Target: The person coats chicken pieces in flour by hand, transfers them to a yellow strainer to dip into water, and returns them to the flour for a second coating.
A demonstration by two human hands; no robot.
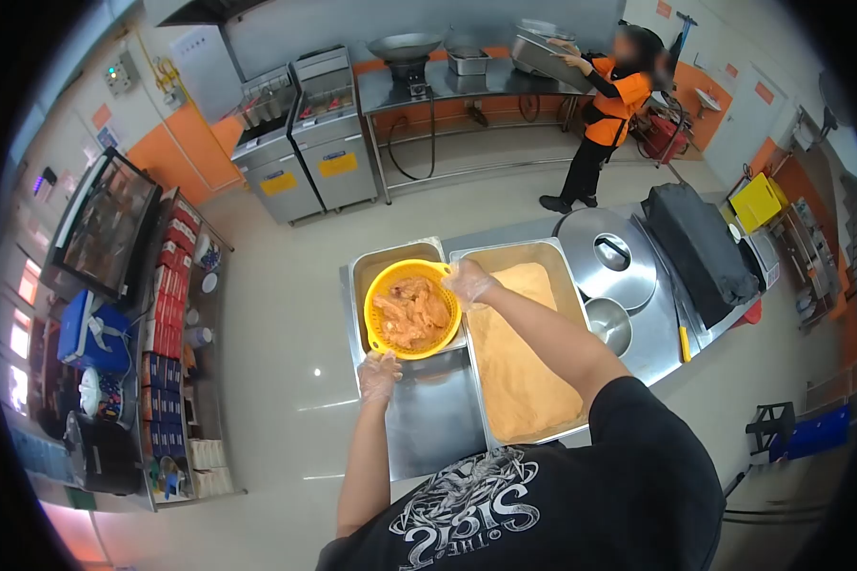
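A yellow basket (372, 285) holds pieces of raw, orange-tinted meat (412, 314) and sits over a steel pan (364, 269). My left hand (379, 374), in a clear plastic glove, has its fingers closed at the basket's near handle. At the far right handle, my right hand (469, 283) grips the basket, also gloved. Right of the basket, a large steel tray (568, 262) is filled with pale orange powder (519, 362), and my right forearm crosses above it.
A round steel lid (590, 271), a metal bowl (609, 325), a yellow-handled tool (684, 344) and a black bag (700, 247) lie to the right. A person in orange (611, 119) holds a large pan (549, 59) by the back counter. Fryers (328, 143) stand behind; shelving (167, 381) lines the left.
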